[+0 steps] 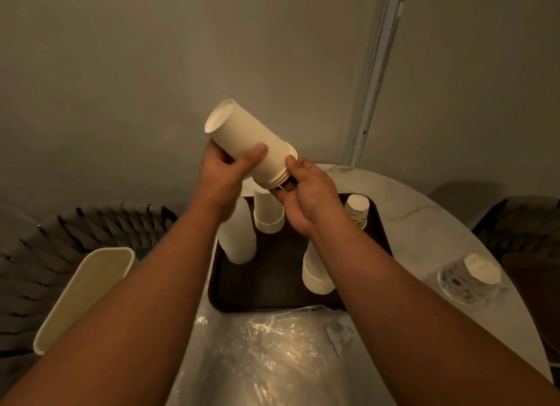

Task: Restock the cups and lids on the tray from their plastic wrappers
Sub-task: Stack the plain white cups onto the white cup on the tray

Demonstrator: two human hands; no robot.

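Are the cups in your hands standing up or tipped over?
Tipped. The held cup stack slants sideways between the left hand and right hand, above the tray.

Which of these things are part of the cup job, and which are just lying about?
Part of the job: white cup stack held by left hand and right hand; dark tray with cup stacks; empty plastic wrapper.

Lying about: cream bin; patterned cup on the table.
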